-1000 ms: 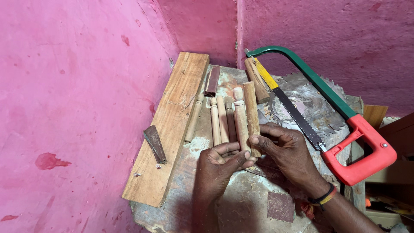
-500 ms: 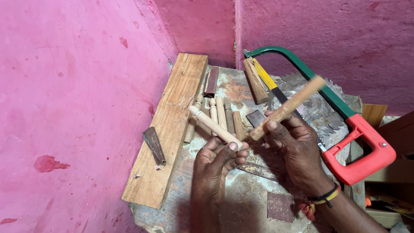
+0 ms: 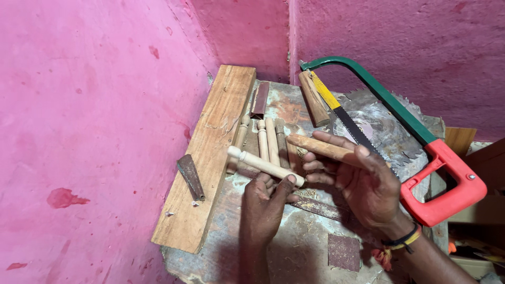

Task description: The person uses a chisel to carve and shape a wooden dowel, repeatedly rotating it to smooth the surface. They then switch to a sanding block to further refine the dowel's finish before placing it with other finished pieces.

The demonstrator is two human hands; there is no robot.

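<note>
Two hands, one peg each: left hand [image 3: 265,202] pinches knobbed peg [image 3: 263,164]; right hand [image 3: 360,181] clasps plain peg [image 3: 320,148] beside hacksaw [image 3: 400,137].

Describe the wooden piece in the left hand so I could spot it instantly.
Start at the long plank lying along the pink wall. Just right of it, the left hand holds a pale turned peg at a slant. Unlike the pegs lying flat behind it, it is lifted, knobbed end toward the plank.

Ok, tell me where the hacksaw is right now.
In the head view the hacksaw lies on the bench's right side, its red handle just right of the right hand, its blade across the circular saw blade.
</note>
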